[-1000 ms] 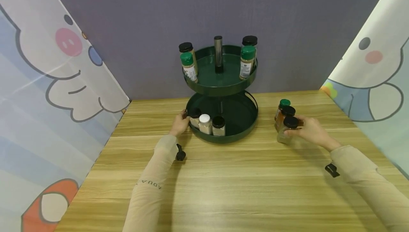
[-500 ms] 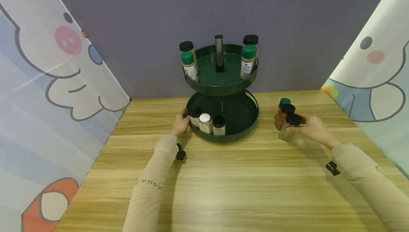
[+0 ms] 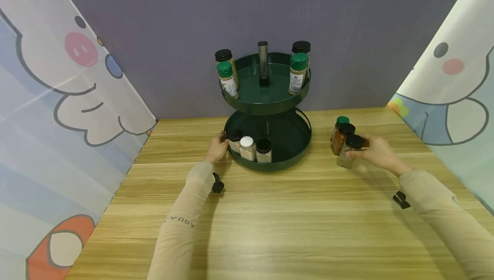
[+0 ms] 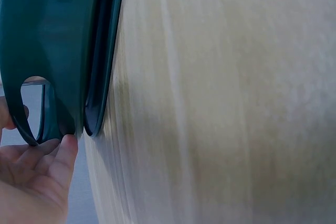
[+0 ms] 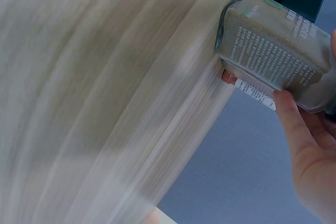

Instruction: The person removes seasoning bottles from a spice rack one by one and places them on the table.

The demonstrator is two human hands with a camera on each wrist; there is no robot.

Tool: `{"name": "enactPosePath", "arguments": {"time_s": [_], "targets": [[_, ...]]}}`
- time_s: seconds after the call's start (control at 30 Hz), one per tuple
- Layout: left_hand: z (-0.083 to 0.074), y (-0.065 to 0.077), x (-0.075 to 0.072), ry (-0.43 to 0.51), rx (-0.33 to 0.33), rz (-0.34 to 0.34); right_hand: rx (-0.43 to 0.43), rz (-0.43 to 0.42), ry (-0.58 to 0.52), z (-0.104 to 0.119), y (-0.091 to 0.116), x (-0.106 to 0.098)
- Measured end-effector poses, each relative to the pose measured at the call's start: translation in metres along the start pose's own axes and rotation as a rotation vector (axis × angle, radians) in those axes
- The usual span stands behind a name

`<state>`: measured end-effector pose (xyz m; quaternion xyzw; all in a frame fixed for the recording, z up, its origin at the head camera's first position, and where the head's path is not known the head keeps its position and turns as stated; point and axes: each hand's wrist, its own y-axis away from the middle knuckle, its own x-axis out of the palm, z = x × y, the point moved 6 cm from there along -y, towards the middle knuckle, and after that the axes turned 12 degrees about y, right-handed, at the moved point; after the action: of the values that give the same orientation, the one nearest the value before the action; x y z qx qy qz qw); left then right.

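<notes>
My left hand (image 3: 217, 148) grips the handle at the left rim of the lower tier of a dark green two-tier turntable (image 3: 289, 163). The left wrist view shows the handle cutout (image 4: 34, 103) with the thumb on one side and fingers on the other. On the right, my right hand (image 3: 380, 155) holds a clear square spice jar (image 3: 346, 160) with a black lid and greyish-brown contents. Its printed side and base (image 5: 262, 51) appear in the right wrist view. Just behind it stand a reddish spice jar (image 3: 338, 141) with a black lid and a green-capped jar (image 3: 341, 121).
Several small jars stand in the lower tier, including a white-capped jar (image 3: 247, 149). The upper tier (image 3: 266, 107) carries green-capped and black-capped bottles at both sides. A grey wall panel (image 3: 185, 35) rises behind the wooden table (image 3: 270, 220).
The jar in my right hand has shifted slightly right and back, close to the reddish jar. My left hand keeps its hold on the tray handle.
</notes>
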<state>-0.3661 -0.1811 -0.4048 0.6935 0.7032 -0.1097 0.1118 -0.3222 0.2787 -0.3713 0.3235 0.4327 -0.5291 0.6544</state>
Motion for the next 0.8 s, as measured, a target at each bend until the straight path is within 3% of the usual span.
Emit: {"name": "enactPosePath", "arguments": {"time_s": [0.8], "targets": [[0.0007,0.0009,-0.0007,-0.009,-0.002,0.001,-0.019,0.023,-0.022,0.0061,0.0028,0.0003]]}}
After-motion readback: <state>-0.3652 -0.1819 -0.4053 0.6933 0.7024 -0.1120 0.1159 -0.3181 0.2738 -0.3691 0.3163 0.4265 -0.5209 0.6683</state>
